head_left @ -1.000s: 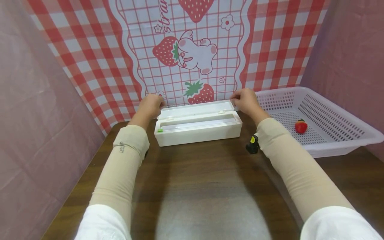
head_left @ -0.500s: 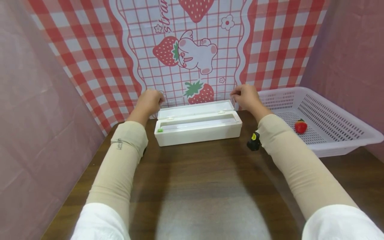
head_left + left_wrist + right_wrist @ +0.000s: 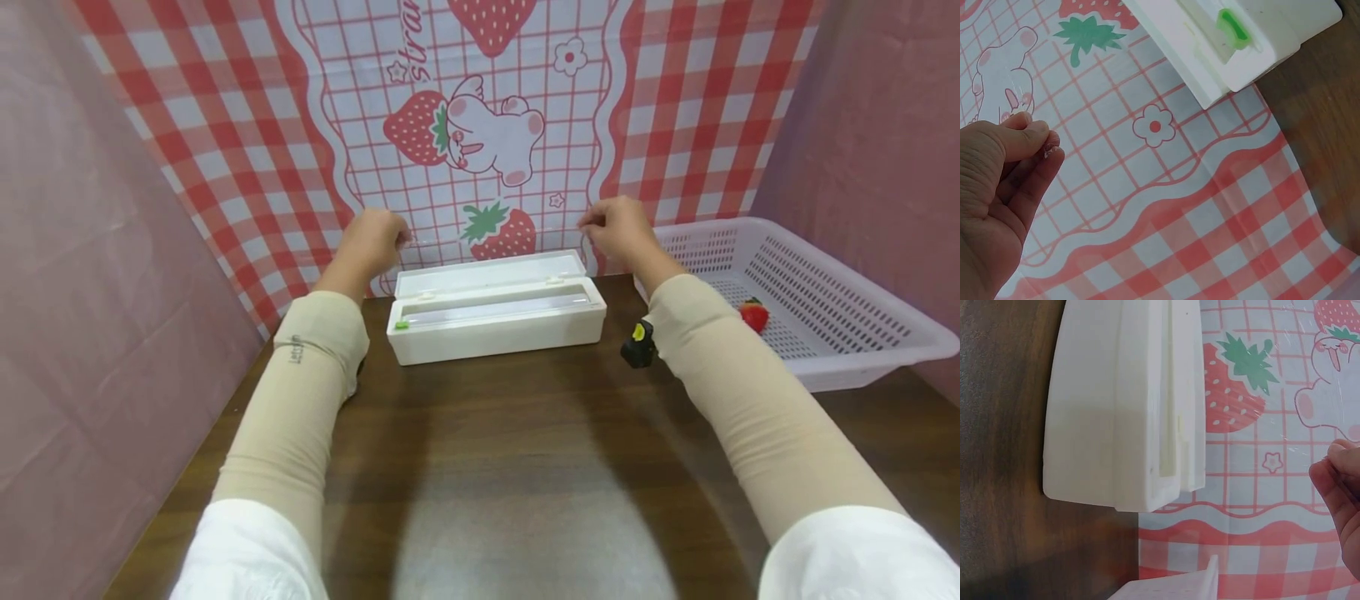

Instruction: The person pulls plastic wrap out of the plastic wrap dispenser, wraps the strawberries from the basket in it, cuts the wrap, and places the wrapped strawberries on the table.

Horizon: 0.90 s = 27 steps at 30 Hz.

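A white cling film dispenser box [image 3: 495, 332] stands on the table at the back, its lid [image 3: 491, 273] raised and a green slide cutter [image 3: 402, 325] at its left end. Above the box's left end, my left hand [image 3: 371, 242] pinches an edge of clear cling film [image 3: 1052, 150] between thumb and fingers. My right hand [image 3: 621, 229] pinches the film's other side above the right end. The film is nearly invisible; only faint glints and creases show in the wrist views. How far it reaches down towards the box is hard to see.
A white perforated plastic basket [image 3: 847, 371] stands at the right with a red strawberry [image 3: 753, 316] inside. Behind the box hangs a red-and-white checked strawberry cloth [image 3: 675, 108]. Pink cloth [image 3: 90, 292] lines the sides. The brown wooden table [image 3: 495, 450] extends in front.
Both hands have risen from the level of the lid to above it, still pinching the cling film. The box, basket and strawberry have stayed put.
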Tool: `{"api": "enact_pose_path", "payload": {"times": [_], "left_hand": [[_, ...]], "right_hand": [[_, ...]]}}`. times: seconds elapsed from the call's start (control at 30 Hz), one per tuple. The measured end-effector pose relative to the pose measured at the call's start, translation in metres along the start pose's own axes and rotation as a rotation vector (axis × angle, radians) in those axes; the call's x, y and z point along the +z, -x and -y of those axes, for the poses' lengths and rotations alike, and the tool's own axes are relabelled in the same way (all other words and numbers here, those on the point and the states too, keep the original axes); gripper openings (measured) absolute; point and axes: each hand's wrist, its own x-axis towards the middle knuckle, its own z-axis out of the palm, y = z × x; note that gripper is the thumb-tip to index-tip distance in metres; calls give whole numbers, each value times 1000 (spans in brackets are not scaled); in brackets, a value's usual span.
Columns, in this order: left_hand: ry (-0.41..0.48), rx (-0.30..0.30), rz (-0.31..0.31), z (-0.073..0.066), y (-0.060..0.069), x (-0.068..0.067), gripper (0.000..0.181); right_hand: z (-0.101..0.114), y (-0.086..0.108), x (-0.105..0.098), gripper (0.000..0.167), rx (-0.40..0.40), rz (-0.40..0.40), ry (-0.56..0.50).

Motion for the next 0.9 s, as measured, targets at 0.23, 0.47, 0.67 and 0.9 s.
{"api": "enact_pose_path", "payload": {"times": [0.23,0.47,0.67,0.9], "left_hand": [[-26,32,-37,-1,-2,-7,24],[-65,40,-41,-3,-1,-12,27],[-74,45,-62,-5,-3,-17,27],[-97,35,-48,-8,-6,-27,34]], "right_hand": [[6,-2,-8,17,42,9,-1],[10,-2,-14,18,29,10,-5],[13,-6,-21,19,3,11,17],[19,-10,-29,20,16,20,29]]}}
